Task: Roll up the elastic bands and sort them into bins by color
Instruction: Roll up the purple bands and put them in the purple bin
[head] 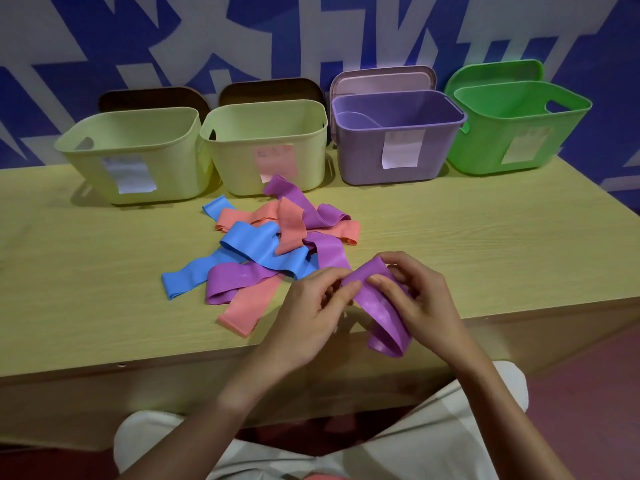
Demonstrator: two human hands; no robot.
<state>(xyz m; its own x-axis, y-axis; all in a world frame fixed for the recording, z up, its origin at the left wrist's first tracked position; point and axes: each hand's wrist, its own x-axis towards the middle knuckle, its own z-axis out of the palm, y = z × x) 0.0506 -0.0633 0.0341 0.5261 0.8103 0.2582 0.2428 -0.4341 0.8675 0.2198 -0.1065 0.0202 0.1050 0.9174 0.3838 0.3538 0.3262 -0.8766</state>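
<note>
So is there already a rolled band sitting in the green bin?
No, the green bin shows only bare walls inside; the one purple band being handled is gripped by both hands, left hand and right hand.

Light: dim, even, bluish-purple cast overall.
Shadows: soft, short, under the loose pile of flat rubber bands (pixel 277 244) beyond the hands.
Focus: paper labels on the plastic bins (pixel 263 147) unreadable.
Distortion: pale wooden tabletop (pixel 485 237) edge bows at both sides.
</note>
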